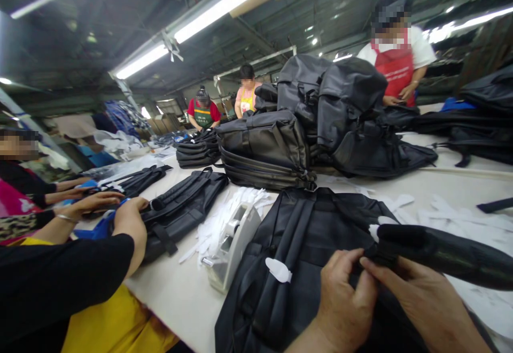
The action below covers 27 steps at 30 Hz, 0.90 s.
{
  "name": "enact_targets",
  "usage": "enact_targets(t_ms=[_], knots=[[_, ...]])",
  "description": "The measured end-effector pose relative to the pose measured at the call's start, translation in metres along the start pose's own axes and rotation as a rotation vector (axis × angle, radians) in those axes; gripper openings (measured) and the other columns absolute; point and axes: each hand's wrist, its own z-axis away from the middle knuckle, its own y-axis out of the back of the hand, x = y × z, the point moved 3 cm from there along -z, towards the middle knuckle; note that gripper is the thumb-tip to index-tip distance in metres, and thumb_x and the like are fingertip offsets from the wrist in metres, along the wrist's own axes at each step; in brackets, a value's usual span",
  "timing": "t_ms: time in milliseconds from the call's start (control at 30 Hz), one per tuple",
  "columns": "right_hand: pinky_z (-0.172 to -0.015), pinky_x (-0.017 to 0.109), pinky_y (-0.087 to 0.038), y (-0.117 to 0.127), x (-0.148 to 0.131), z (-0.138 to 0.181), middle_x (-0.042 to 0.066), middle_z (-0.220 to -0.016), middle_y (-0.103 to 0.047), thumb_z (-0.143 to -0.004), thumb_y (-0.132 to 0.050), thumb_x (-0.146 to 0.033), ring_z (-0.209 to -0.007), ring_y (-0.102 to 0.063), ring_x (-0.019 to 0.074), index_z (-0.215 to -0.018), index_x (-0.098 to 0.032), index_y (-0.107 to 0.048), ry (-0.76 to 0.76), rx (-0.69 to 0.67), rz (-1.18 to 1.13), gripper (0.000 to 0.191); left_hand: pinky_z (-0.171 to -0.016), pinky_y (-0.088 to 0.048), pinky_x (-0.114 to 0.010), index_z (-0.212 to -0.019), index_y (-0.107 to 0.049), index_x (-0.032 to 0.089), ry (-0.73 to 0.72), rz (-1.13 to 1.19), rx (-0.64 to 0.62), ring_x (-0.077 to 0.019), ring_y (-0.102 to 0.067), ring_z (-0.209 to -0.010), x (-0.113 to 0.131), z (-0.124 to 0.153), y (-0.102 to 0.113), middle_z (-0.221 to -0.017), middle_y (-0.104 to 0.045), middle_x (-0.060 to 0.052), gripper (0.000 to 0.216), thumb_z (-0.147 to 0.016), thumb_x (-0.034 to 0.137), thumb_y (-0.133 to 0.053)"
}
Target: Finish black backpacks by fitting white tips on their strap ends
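A black backpack [304,235] lies on the table in front of me, its straps facing up. A white oval paper piece [278,270] sits on the strap at its left. The other padded shoulder strap [444,251] sticks out to the right, with white paper [373,232] at its near end. My left hand [347,299] and my right hand [425,302] are close together below that strap end. Their fingers pinch a small dark part of the shoulder strap; its exact shape is hidden by the fingers.
A tape dispenser [236,251] stands left of the backpack, beside a heap of white paper strips [230,219]. Stacked black backpacks [264,144] rise behind. More white pieces [444,214] lie right. At left, a co-worker's arm [130,224] reaches across another backpack [184,203]; other people stand farther back.
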Motion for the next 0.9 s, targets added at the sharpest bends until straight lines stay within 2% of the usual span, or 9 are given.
enact_targets(t_ms=[100, 233, 433, 567, 667, 767, 900], knots=[[-0.067, 0.027, -0.052, -0.001, 0.002, 0.000, 0.003, -0.080, -0.071, -0.059, -0.063, -0.057, -0.082, -0.065, 0.0268, -0.075, -0.023, -0.074, -0.082, -0.082, 0.075, 0.039, -0.079, -0.044, -0.024, -0.098, -0.063, 0.018, 0.013, 0.050, -0.023, -0.0133, -0.056, -0.085, 0.001, -0.002, 0.000, -0.089, -0.063, -0.002, 0.024, -0.079, 0.011, -0.050], [-0.064, 0.023, -0.052, 0.001, -0.004, 0.001, 0.002, -0.081, -0.071, -0.061, -0.062, -0.057, -0.085, -0.064, 0.0260, -0.078, -0.023, -0.073, -0.093, -0.058, 0.118, 0.040, -0.078, -0.044, -0.024, -0.097, -0.064, 0.019, 0.020, 0.086, -0.008, -0.0136, -0.056, -0.084, -0.004, -0.004, -0.001, -0.088, -0.063, -0.002, 0.024, -0.079, 0.011, -0.050], [-0.065, 0.022, -0.051, -0.004, -0.018, 0.008, 0.002, -0.077, -0.071, -0.067, -0.060, -0.051, -0.078, -0.065, 0.0229, -0.077, -0.020, -0.071, -0.039, -0.028, -0.038, 0.034, -0.078, -0.044, -0.026, -0.097, -0.064, 0.018, 0.035, 0.112, -0.057, -0.0165, -0.057, -0.084, -0.009, -0.005, -0.005, -0.089, -0.063, -0.004, 0.022, -0.082, 0.023, -0.048], [-0.058, 0.021, -0.047, -0.005, -0.028, 0.011, 0.001, -0.069, -0.066, -0.073, -0.059, -0.042, -0.066, -0.061, 0.0171, -0.072, -0.017, -0.065, 0.045, -0.069, -0.158, 0.026, -0.079, -0.044, -0.027, -0.094, -0.065, 0.015, 0.164, 0.249, -0.124, -0.0193, -0.057, -0.086, -0.013, -0.008, -0.004, -0.086, -0.065, -0.005, 0.026, -0.080, 0.033, -0.052], [-0.049, 0.019, -0.041, -0.004, -0.035, 0.010, -0.001, -0.063, -0.059, -0.074, -0.060, -0.036, -0.056, -0.054, 0.0127, -0.071, -0.015, -0.061, 0.030, -0.087, -0.257, 0.021, -0.073, -0.044, -0.025, -0.090, -0.067, 0.013, 0.289, 0.347, -0.167, -0.0181, -0.056, -0.078, -0.018, -0.010, -0.004, -0.075, -0.065, -0.003, 0.030, -0.076, 0.038, -0.057], [-0.046, 0.019, -0.039, -0.004, -0.037, 0.010, -0.002, -0.060, -0.056, -0.074, -0.061, -0.033, -0.051, -0.050, 0.0111, -0.071, -0.015, -0.060, -0.033, -0.099, -0.301, 0.018, -0.064, -0.042, -0.022, -0.083, -0.070, 0.014, 0.317, 0.337, -0.120, -0.0153, -0.052, -0.067, -0.022, -0.011, -0.003, -0.063, -0.060, -0.001, 0.029, -0.072, 0.040, -0.061], [-0.047, 0.019, -0.040, -0.003, -0.035, 0.009, -0.002, -0.056, -0.054, -0.072, -0.062, -0.034, -0.052, -0.051, 0.0117, -0.065, -0.015, -0.059, -0.059, -0.060, -0.297, 0.021, -0.063, -0.042, -0.022, -0.083, -0.070, 0.016, 0.237, 0.282, -0.037, -0.0154, -0.052, -0.066, -0.018, -0.010, -0.004, -0.066, -0.061, -0.001, 0.028, -0.070, 0.040, -0.064]])
